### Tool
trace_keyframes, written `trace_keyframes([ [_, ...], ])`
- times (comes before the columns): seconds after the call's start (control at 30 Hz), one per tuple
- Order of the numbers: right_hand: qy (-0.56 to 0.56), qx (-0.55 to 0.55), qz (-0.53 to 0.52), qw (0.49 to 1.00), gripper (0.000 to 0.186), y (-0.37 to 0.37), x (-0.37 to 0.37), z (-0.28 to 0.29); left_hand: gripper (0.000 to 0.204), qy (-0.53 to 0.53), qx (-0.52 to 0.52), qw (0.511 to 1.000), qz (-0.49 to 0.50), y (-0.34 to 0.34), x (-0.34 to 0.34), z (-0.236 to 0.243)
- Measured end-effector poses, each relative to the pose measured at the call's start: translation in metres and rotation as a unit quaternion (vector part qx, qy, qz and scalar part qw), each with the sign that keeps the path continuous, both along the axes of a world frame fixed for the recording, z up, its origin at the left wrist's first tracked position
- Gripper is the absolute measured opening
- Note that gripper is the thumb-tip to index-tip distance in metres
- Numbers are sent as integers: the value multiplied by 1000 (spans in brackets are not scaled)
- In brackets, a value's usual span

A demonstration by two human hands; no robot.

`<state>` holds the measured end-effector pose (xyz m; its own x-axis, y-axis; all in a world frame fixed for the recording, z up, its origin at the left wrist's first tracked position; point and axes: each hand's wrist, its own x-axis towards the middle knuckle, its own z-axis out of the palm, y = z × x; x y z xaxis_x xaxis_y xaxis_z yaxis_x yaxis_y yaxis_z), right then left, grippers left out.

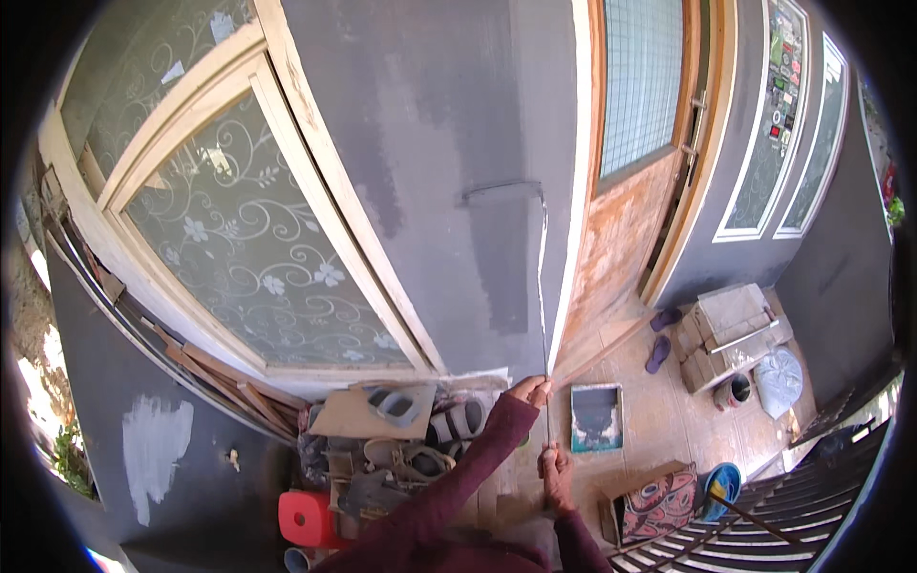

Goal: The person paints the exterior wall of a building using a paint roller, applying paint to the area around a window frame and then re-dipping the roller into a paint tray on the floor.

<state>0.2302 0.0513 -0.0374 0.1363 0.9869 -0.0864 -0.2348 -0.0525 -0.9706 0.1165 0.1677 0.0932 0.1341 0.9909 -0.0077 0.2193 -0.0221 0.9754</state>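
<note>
A long-handled paint roller (544, 277) reaches up the grey wall (430, 115), its thin dark head lying flat against the surface. My left hand (530, 390) is closed round the pole, and my right hand (555, 473) grips it lower down, nearer my body. Just below the roller head a darker grey patch (499, 272) shows on the wall. On the floor to the right of my hands sits a paint tray (598, 417) with grey paint in it and smeared edges.
Left of the wall stands a cream-framed patterned window (263, 229); right is a wooden door (621, 229). Shoes (411, 463) and a red stool (308, 519) lie low left. Boxes (731, 334), a paint can (734, 392), a plastic bag (778, 380) and a blue bucket (723, 487) stand right.
</note>
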Motion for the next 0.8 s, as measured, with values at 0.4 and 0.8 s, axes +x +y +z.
trace_keyframes([
  [0.4,-17,56,3,998,29,43,-15,108,23,2,167,986,0,32,-9,107],
  [0.8,-20,102,-7,995,31,63,-29,218,26,-79,211,974,-10,53,-12,205],
])
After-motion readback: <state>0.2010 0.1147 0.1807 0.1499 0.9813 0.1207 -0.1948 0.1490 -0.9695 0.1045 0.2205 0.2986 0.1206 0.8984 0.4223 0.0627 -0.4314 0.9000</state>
